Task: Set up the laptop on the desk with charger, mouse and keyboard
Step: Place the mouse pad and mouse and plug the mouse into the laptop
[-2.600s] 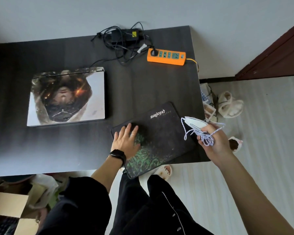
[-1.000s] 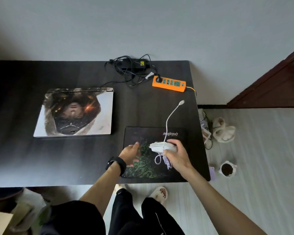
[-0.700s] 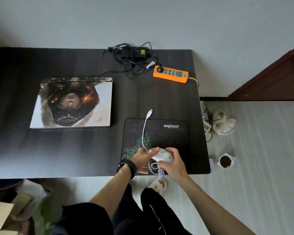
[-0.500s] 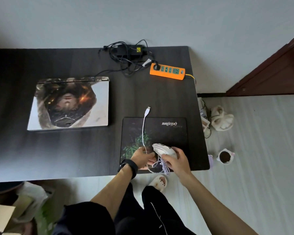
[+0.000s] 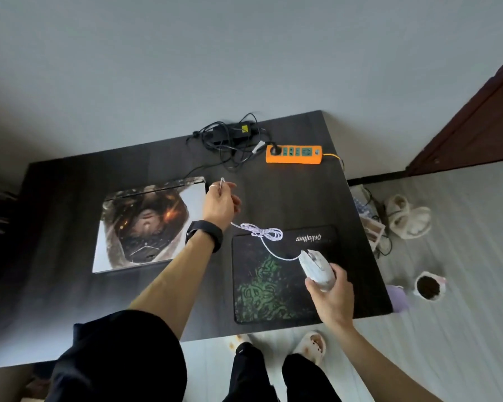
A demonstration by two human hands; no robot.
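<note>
A closed laptop (image 5: 145, 224) with a picture on its lid lies on the dark desk (image 5: 55, 227). My left hand (image 5: 219, 203) pinches the USB plug (image 5: 222, 182) of the mouse cable beside the laptop's right rear corner. The white cable (image 5: 266, 233), partly bundled, runs from it to the white mouse (image 5: 317, 268). My right hand (image 5: 330, 291) holds that mouse over the right side of the black and green mouse pad (image 5: 273, 280). The black charger brick with tangled cords (image 5: 230, 137) sits at the desk's back edge. No keyboard is in view.
An orange power strip (image 5: 294, 154) lies at the desk's back right, with a black plug in it. On the floor to the right are fluffy slippers (image 5: 407, 216), a small pot of soil (image 5: 429, 287) and some clutter. My feet in slippers stand under the front edge.
My left hand took the cable's USB plug and carried it up to the laptop's right side, drawing the cable out. My right hand shifted the mouse to the pad's right side.
</note>
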